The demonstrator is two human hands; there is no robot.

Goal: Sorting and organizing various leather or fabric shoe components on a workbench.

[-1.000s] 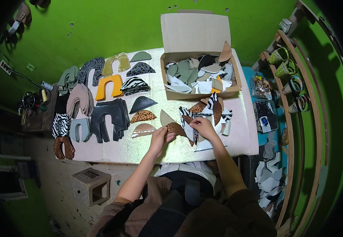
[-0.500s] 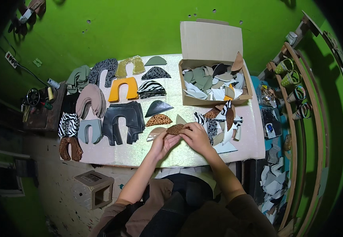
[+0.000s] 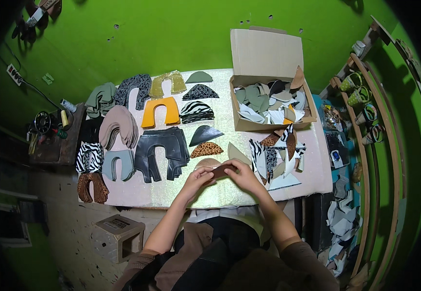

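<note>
Above the table's near edge, both my hands hold a dark brown cut piece [image 3: 223,170] of leather-like material. My left hand [image 3: 197,182] grips its left end, fingers closed. At the other end, my right hand [image 3: 244,176] pinches the piece between thumb and fingers. A tan half-moon stack [image 3: 208,163] lies just beyond my left hand, partly hidden. Past it are orange-brown patterned half-moons [image 3: 206,149] and a black half-moon [image 3: 205,135]. A pale beige piece [image 3: 238,153] lies beyond my right hand.
An open cardboard box [image 3: 268,127] full of cut scraps stands at the back right. Mixed patterned scraps [image 3: 288,157] are heaped before it. Several stacks of U-shaped pieces, one black [image 3: 161,153] and one orange [image 3: 160,112], cover the left side. A wooden rack [image 3: 361,145] stands at right.
The brown piece has been turned: its patterned face showed before, now a plain dark side does. My right hand has moved slightly down and right. The whole view has shifted a little.
</note>
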